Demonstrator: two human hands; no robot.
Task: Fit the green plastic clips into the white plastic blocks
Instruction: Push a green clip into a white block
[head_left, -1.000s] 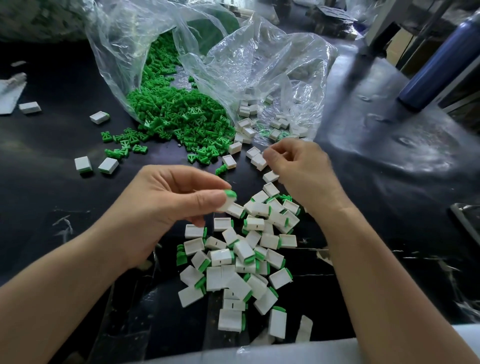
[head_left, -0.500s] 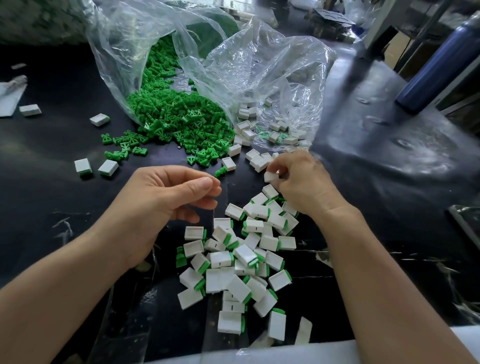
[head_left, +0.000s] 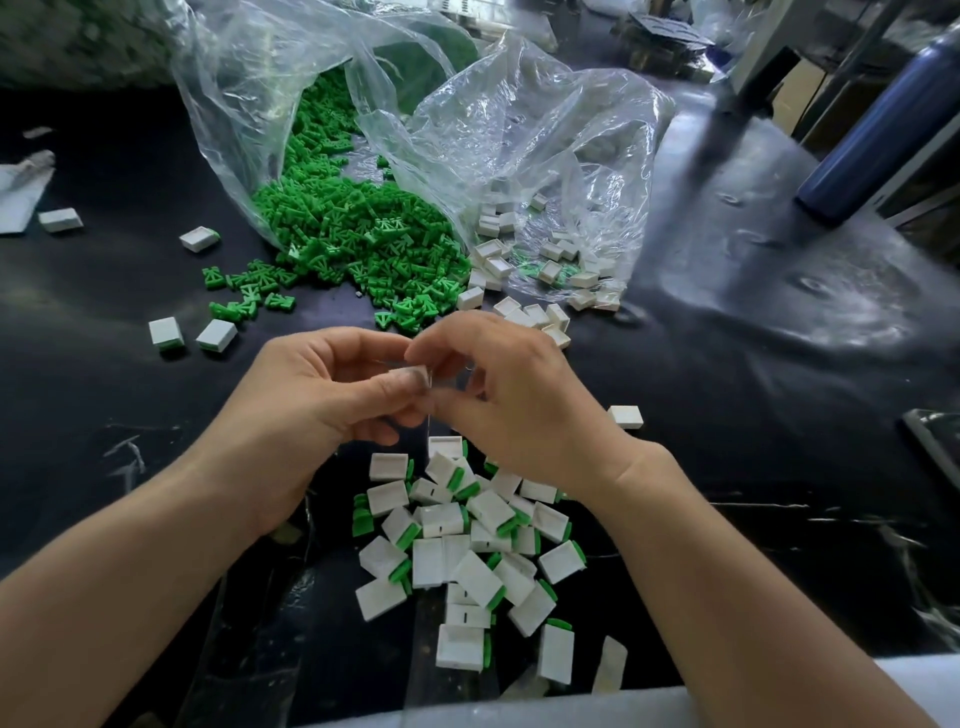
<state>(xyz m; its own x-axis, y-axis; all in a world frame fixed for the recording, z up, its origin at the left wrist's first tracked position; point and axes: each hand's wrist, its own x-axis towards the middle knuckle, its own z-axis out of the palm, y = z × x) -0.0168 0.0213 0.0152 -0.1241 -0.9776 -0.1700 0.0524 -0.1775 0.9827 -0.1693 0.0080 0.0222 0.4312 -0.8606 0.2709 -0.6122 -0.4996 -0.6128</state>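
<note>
Both hands meet above the black table. Between their fingertips sits a white plastic block (head_left: 411, 373); my left hand (head_left: 311, 405) pinches it from the left and my right hand (head_left: 514, 395) grips it from the right. No green clip shows in either hand. Below the hands lies a heap of white blocks with green clips fitted (head_left: 467, 540). A pile of loose green clips (head_left: 358, 234) spills from a clear plastic bag (head_left: 249, 104) at the back. Empty white blocks (head_left: 530, 249) lie in and in front of a second clear bag (head_left: 545, 124).
Stray white blocks (head_left: 216, 335) and a few green clips (head_left: 249, 296) lie at the left. One white block (head_left: 626, 417) sits right of my right hand. A dark blue bottle (head_left: 878, 135) stands at the back right. A white table edge (head_left: 623, 706) runs along the bottom.
My left hand let a finished block drop onto the heap. My right hand picked a white block from near the bag and brought it left to meet my left hand.
</note>
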